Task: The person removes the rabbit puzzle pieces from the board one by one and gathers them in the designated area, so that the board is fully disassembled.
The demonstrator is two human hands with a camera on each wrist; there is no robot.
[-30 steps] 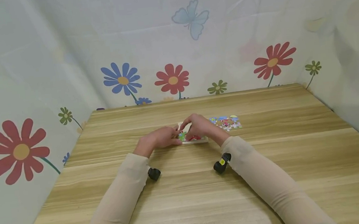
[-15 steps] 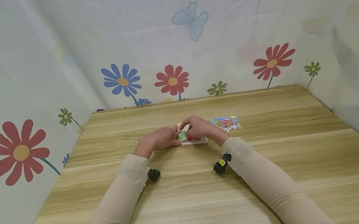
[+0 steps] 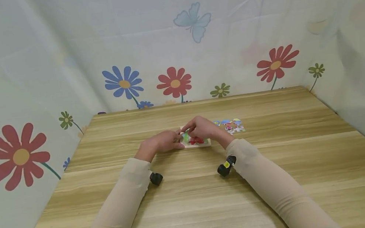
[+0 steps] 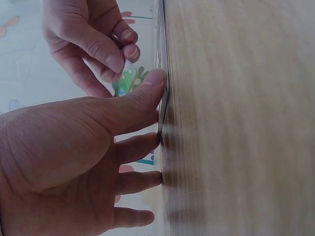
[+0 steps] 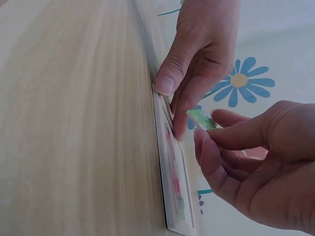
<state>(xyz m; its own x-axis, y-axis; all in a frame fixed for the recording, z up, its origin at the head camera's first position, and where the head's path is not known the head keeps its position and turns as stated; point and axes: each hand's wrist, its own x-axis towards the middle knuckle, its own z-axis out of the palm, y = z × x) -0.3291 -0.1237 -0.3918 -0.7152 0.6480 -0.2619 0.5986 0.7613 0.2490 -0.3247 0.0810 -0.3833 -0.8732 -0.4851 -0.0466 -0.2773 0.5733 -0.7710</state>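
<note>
A shallow, pale puzzle tray (image 3: 199, 145) lies on the table, with red and pink picture parts inside it. My left hand (image 3: 165, 141) holds its left end, with the thumb on the near corner and the other fingers along the side. Over the tray, my right hand (image 3: 202, 128) pinches a green puzzle piece (image 5: 201, 119) between thumb and fingertips. In the right wrist view this piece is tilted and clear of the tray. The left wrist view also shows the green piece, partly hidden behind the left thumb.
A partly joined group of puzzle pieces (image 3: 232, 127), with blue and a red-brown animal face, lies right of the tray. The wooden table (image 3: 191, 202) meets a flower-printed cloth (image 3: 222, 50) at its back edge.
The green piece first lay in the tray, then tilted up, and is now raised in my right hand. My left hand has stayed at the tray's left end.
</note>
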